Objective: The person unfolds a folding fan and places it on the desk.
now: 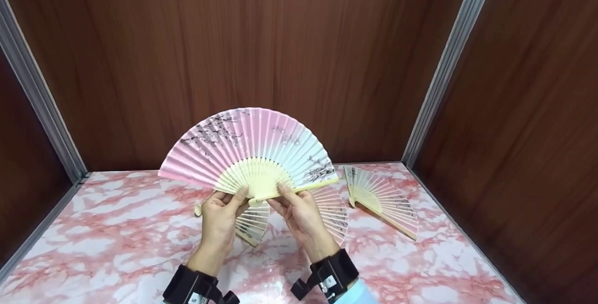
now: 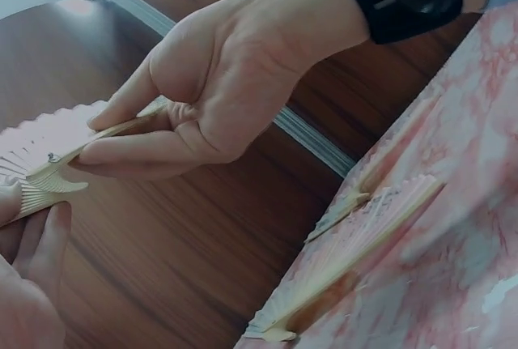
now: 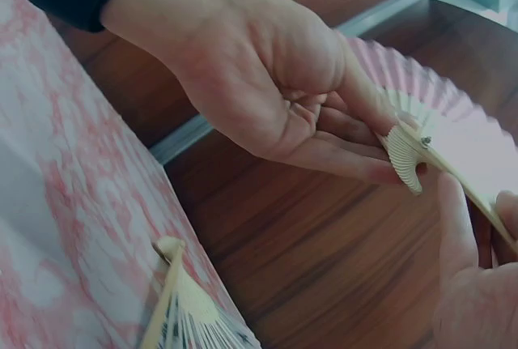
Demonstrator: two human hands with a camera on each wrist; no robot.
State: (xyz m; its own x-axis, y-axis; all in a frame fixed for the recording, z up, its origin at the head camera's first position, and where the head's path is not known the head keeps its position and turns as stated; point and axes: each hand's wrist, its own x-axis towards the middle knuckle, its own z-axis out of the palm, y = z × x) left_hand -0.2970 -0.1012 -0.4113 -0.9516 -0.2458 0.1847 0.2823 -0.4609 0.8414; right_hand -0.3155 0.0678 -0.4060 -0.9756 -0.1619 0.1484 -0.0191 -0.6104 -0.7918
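Note:
An unfolded pink and pale-blue folding fan (image 1: 254,138), with cream ribs and dark painted branches, is held up above the table. My left hand (image 1: 220,213) pinches its ribs near the bottom left, with the thumb in front. On the other side, my right hand (image 1: 301,213) pinches the fan's lower edge near the pivot, thumb also in front. Both wrist views show thumbs and fingers on the ribs by the pivot. Behind the hands lie a partly hidden pale fan (image 1: 252,224) and a pink fan (image 1: 331,208).
To the right, another spread fan (image 1: 385,201) lies on the table. The red-and-white marbled tabletop (image 1: 107,238) is bounded by a brown wood-grain back wall (image 1: 280,38) and side panels. Metal posts (image 1: 448,70) stand at the corners.

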